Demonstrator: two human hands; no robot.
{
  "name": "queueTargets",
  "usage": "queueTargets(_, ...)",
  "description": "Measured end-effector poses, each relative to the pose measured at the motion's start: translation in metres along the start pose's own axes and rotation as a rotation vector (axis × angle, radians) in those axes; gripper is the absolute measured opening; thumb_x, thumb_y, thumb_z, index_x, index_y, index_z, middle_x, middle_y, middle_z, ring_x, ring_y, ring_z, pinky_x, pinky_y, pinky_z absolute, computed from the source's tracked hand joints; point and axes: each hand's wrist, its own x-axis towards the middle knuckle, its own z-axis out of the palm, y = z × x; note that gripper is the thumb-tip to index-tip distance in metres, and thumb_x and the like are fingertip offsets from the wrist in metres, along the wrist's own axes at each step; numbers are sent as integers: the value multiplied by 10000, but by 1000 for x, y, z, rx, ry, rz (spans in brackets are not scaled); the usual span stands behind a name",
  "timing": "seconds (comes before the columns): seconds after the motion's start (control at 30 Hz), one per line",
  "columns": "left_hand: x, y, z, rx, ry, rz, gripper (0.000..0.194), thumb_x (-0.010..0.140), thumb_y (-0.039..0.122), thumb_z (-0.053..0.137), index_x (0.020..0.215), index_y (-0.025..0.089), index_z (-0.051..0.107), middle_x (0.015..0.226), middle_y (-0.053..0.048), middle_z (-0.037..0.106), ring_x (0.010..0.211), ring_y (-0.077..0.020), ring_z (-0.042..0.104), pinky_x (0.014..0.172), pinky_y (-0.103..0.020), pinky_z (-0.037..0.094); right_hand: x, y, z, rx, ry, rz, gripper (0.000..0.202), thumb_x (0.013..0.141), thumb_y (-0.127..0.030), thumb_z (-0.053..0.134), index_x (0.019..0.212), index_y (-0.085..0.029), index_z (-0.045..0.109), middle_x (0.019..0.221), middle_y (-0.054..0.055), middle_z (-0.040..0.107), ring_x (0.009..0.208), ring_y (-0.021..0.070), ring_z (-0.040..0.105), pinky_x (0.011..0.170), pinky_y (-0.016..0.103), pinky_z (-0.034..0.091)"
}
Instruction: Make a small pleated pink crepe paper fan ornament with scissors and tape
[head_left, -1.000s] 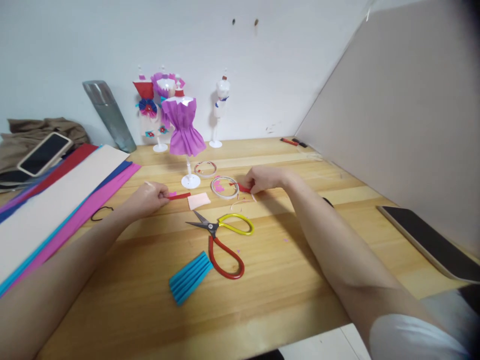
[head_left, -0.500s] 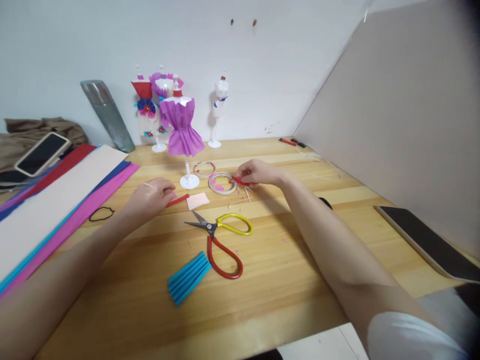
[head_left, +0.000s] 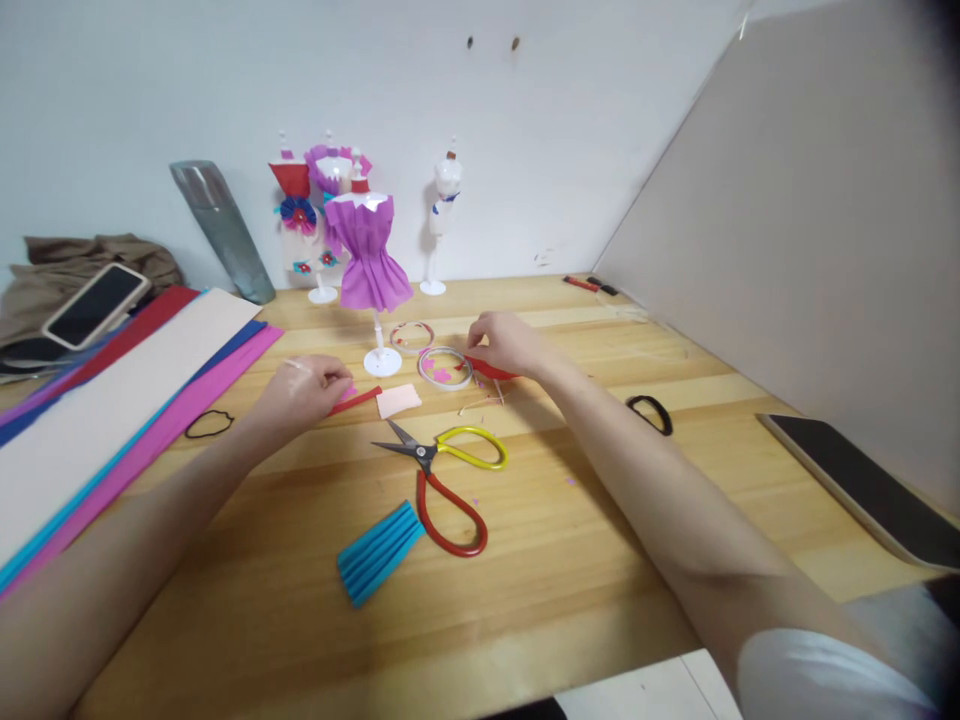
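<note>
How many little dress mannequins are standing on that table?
4: a purple-dressed mannequin in front; behind it, a red-topped mannequin at left, a purple-ruffled mannequin partly hidden, and a mostly white mannequin to the right. Another could be hidden behind them.

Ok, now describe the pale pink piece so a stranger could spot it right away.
On the wooden table, find the open scissors near the middle. Just beyond them, at the right end of a narrow red strip, lies the pale pink piece. It is small, roughly rectangular and much paler than the strip.

bright, soft light — dark upper-right corner
</note>
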Motion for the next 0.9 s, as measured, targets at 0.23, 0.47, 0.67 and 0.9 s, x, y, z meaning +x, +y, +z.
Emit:
queueTargets(0.23, -2, 3, 13, -41, 8, 66, 217, 765, 362, 558, 739, 208, 708, 699, -22, 668, 627, -168, 529, 633, -272, 375, -1, -17, 19, -52, -83, -236, 190, 824, -205, 581, 896, -170, 754, 937, 105, 718, 804, 204, 624, 674, 266, 358)
queueTargets(0.47, 4, -13, 5, 151, -64, -19, 263, 793, 371, 513, 782, 202, 714, 805, -62, 718, 734, -220, 606, 626, -294, 375, -8, -35, 16, 38, -42, -267, 209, 864, -219, 545, 885, -152, 741, 945, 100, 708, 796, 185, 610, 677, 258, 366)
queueTargets(0.67, 3, -14, 8, 238, -246, 31, 169, 731, 302, 529, 701, 202, 662, 730, -36, 687, 699, -197, 587, 589, -277, 340, -23, -71, 20, 103, -56, -387, 175, 886, -209, 562, 914, -140, 720, 925, 94, 695, 860, 188, 605, 754, 262, 391)
queueTargets(0.9, 2, -9, 6, 251, -201, -3, 205, 784, 285, 487, 766, 194, 669, 784, -37, 702, 742, -191, 608, 629, -275, 373, -28, -79, 43, 54, 76, -480, 307, 909, -287, 576, 1173, -152, 658, 1167, 132, 632, 1049, 247, 561, 884, 355, 404)
